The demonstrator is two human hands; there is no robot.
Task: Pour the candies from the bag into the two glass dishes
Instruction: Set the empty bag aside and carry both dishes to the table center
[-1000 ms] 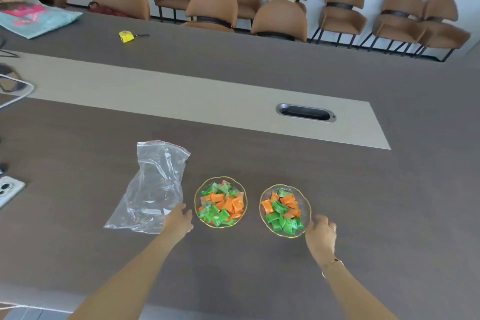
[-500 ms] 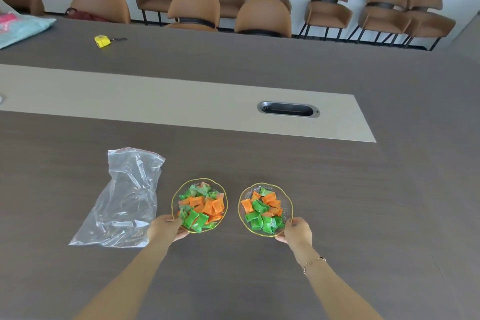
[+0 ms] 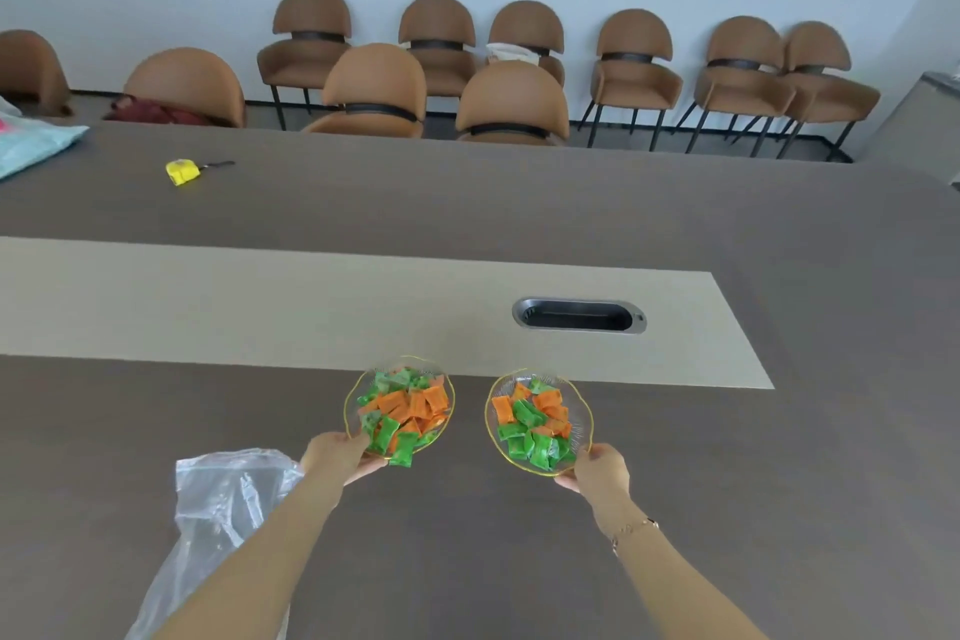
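Two gold-rimmed glass dishes hold green and orange wrapped candies. My left hand grips the near rim of the left dish. My right hand grips the near rim of the right dish. Both dishes are near the edge of the table's beige centre strip; I cannot tell whether they rest on the table or are lifted. The clear plastic bag lies flat and looks empty on the dark table at my near left, partly hidden under my left forearm.
A beige strip runs across the table, with a black cable slot just beyond the right dish. A yellow tape measure and a light blue bag lie at the far left. Brown chairs line the far side.
Both hands closed on the dishes' near rims and carried them forward, away from me, to the edge of the beige strip. The bag stayed behind on the table.
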